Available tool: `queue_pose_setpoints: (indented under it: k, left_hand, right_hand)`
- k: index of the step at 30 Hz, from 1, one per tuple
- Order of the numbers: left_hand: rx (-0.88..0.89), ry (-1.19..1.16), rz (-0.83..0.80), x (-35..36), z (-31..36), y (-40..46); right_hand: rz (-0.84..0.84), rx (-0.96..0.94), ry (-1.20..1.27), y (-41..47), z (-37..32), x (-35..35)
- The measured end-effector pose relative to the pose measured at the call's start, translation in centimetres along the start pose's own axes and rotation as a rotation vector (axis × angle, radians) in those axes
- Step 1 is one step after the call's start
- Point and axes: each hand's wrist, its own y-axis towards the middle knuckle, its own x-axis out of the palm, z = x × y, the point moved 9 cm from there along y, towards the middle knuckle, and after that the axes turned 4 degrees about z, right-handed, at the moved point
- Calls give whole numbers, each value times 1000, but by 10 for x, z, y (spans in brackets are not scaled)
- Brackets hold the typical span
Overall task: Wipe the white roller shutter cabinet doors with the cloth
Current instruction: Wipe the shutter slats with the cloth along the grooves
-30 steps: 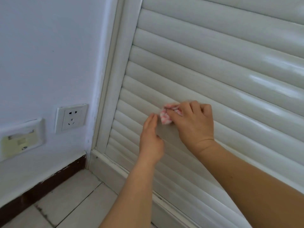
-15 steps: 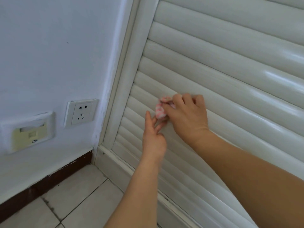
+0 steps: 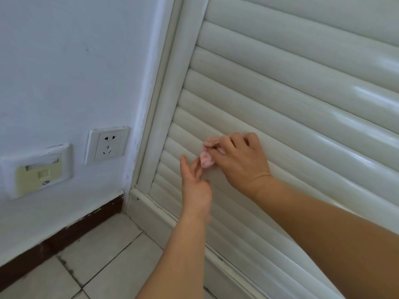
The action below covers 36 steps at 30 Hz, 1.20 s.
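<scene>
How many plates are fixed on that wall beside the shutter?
2: a white power socket near the shutter frame, and a cream-faced plate lower, further left. More could lie outside the view.

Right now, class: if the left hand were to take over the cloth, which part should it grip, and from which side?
Probably the loose lower end of the cloth, reached from the lower left. The right hand covers the upper part and presses it against the shutter, so only that bunched end sticks out. The left hand already sits just below it, fingers open, so a thumb-and-finger pinch should do.

Right hand [image 3: 241, 162] presses cloth [image 3: 206, 159] against shutter [image 3: 280, 117].
</scene>
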Motion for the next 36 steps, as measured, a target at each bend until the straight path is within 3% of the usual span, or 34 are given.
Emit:
queue_pose_setpoints:
  k: [13,24,30,36]
  left_hand:
    - [-120,-56,73,-22,-22,-1]
    - [-251,-108,119,-30,-33,-4]
    - [-215,-44,213,-40,-28,-8]
    - [-74,164,160,-28,-9,-12]
  right_hand:
    - [-255,-103,-113,72,-42,64]
    - [-206,-204,21,26,-49,45]
    - [-140,-191,63,-2,-44,29]
    - [-150,-209,44,-46,-38,15]
